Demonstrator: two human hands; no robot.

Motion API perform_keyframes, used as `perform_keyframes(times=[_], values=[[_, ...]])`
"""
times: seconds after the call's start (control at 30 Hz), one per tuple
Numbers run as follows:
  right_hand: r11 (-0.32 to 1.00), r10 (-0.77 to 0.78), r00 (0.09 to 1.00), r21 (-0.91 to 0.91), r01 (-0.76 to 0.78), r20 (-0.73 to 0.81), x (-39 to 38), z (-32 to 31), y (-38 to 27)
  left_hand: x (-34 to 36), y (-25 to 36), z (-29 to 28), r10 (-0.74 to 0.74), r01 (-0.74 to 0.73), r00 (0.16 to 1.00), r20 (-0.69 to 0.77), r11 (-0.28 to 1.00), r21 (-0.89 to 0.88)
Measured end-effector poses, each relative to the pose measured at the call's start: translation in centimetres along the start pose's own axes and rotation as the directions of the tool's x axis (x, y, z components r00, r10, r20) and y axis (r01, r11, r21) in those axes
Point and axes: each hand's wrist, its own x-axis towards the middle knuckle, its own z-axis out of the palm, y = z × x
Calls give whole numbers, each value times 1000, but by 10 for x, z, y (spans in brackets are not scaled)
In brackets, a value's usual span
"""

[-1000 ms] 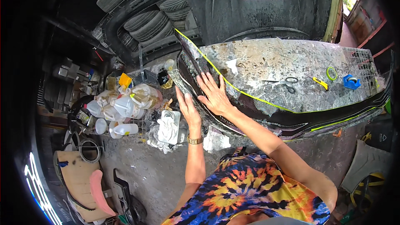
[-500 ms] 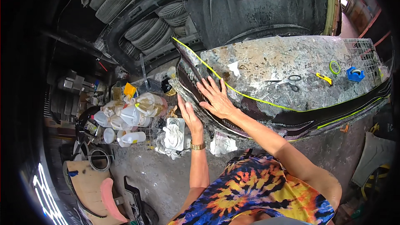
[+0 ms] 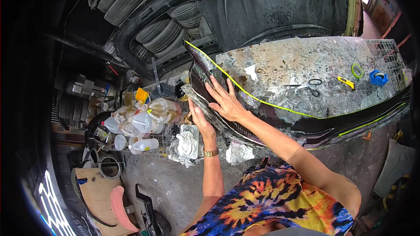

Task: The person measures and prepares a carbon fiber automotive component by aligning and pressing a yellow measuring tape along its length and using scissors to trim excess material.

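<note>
Fingers of our right hand (image 3: 225,102) lay spread flat on the carbon-fibre panel (image 3: 280,116) — pinning it to the desk (image 3: 284,63); our left hand (image 3: 200,121), at eight o'clock, cupped its edge, steadying.

Single head view, steeply down, close over the workbench (image 3: 280,61).

Two hands (image 3: 227,102), one scissors (image 3: 311,85), two tape rolls (image 3: 357,70), several tires (image 3: 153,35).
</note>
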Motion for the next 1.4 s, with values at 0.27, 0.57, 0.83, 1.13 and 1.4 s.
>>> perform_keyframes(times=[0.27, 0.57, 0.83, 1.13, 1.4], values=[[1000, -4, 1000, -14, 4, 9, 0, -2, 4, -4, 1, 1, 32, -33, 999, 17, 997, 74], [999, 23, 999, -23, -24, -28, 18, -5, -6, 38, 31, 17, 199, -152, 977, -76, 902, 405], [992, 55, 994, -108, -65, -92, 27, 1, -4, 55, 48, 30, 303, -180, 949, -82, 739, 650], [982, 54, 994, -174, -71, -97, 29, 1, -8, 65, 57, 33, 283, -90, 952, -119, 628, 773], [986, -84, 996, -146, 86, 23, 27, -16, 9, 64, 56, 27, 251, -88, 963, -94, 627, 774]])
